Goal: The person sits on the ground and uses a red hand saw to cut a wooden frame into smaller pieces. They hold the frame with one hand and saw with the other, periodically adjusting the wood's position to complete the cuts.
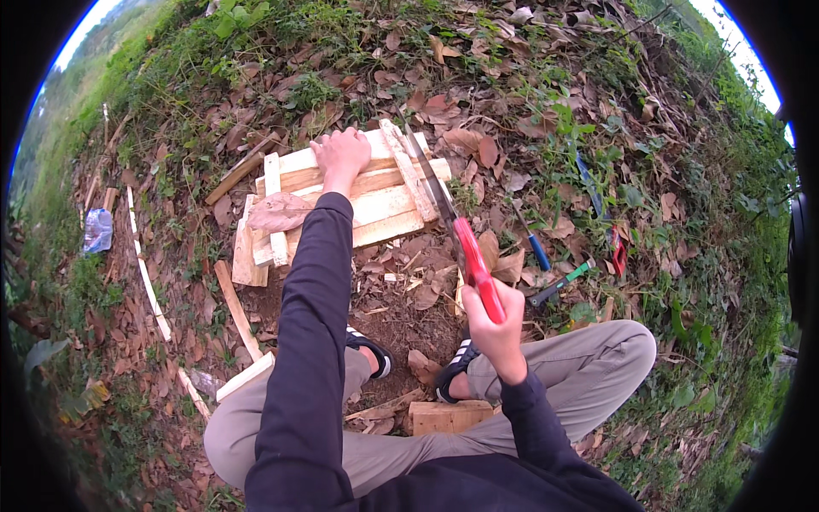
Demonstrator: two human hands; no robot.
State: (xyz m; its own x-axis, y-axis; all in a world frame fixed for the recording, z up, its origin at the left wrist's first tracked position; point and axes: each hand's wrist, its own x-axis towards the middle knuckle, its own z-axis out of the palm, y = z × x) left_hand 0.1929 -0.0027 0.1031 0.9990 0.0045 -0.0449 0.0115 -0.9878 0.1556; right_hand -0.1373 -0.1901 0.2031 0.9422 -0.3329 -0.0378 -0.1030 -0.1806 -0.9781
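Red-handled, gripped in the fingers of the right hand (497, 328), the saw (468, 245) needs steady strokes while the left hand (342, 157), its finger closure unclear, braces the slatted panel (380, 206).

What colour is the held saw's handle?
The saw's handle is red, best seen in the head view.

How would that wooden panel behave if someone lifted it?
The panel would probably stay fairly stiff, since two crosspieces lie across its planks, though I cannot see how firmly they're fixed. Its bare, pale wood looks unlikely to be slippery. Tilted, it might shed the dry leaf on top.
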